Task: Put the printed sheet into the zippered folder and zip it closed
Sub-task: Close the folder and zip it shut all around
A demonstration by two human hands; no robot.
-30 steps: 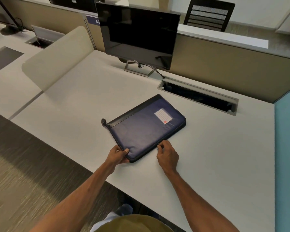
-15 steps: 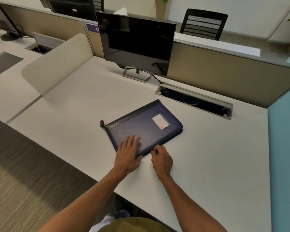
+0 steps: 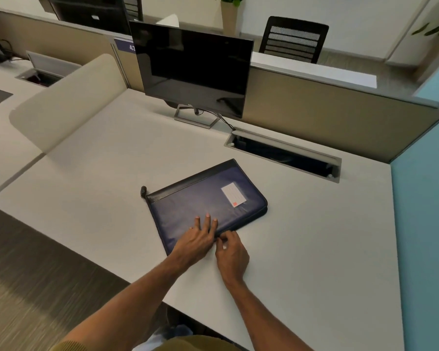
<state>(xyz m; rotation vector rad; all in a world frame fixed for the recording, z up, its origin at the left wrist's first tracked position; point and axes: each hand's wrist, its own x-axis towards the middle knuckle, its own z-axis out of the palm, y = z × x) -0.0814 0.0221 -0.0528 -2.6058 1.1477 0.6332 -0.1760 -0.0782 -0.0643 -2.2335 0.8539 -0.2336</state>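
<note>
We pressed the left hand (image 3: 197,240) flat on the soft, padded zippered folder (image 3: 205,201) — right hand (image 3: 231,249) pinching its 6 o'clock edge, presumably the zipper pull.

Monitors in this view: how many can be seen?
2. One monitor stands on the desk behind the zippered folder. A second monitor is beyond the partition at the top left, partly cut off. Others may be out of frame.
</note>
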